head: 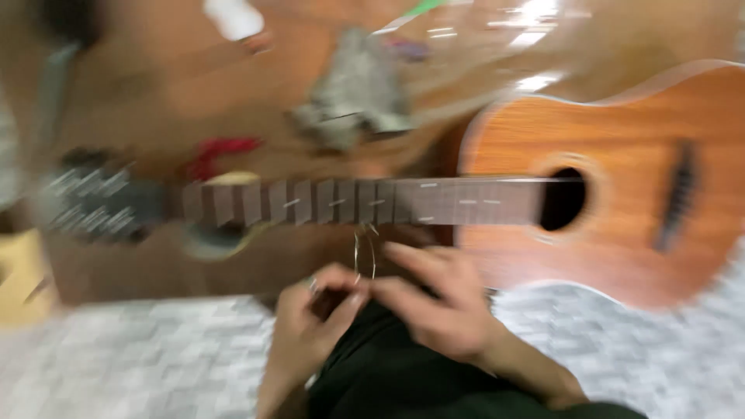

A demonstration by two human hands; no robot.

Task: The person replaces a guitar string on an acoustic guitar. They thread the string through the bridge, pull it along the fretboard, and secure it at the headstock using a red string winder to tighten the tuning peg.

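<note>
Whole head view is motion-blurred, fine detail unreliable.

Far left: pale yellow object [19,279] at the desk [155,85] edge, kind can't tell. Above it the guitar headstock [93,202], dark with light tuner pegs, smeared by blur. Guitar lies flat across the brown desk, headstock left, body right.

Next right: red item [221,151] on the desk just behind the neck, a white object [233,17] at the top edge, and a grey crumpled cloth [357,93] beyond the neck, near the middle. Can't identify the first two further.

Neck [349,202]: dark fretboard with pale fret lines, running horizontal to the sound hole [563,199]. A thin wire loop, likely a guitar string [365,252], hangs from the near side of the neck down to the hands.

Left hand [310,322]: below the neck, fingers curled in, thumb and forefinger pinched at the lower end of the string loop. Closed grip on the string as far as the blur allows.

Right hand [438,306]: just right of the left hand, touching it at the fingertips. Fingers [411,260] stretched toward the string; they meet it at the same pinch point, but whether they actually grip it I can't tell.

Both hands sit over dark clothing [388,372], between desk edge and camera.

Right: orange-brown guitar body [621,202], dark bridge [679,194] right of the sound hole. Body overhangs the desk. Grey-white patterned floor [660,349] below.
</note>
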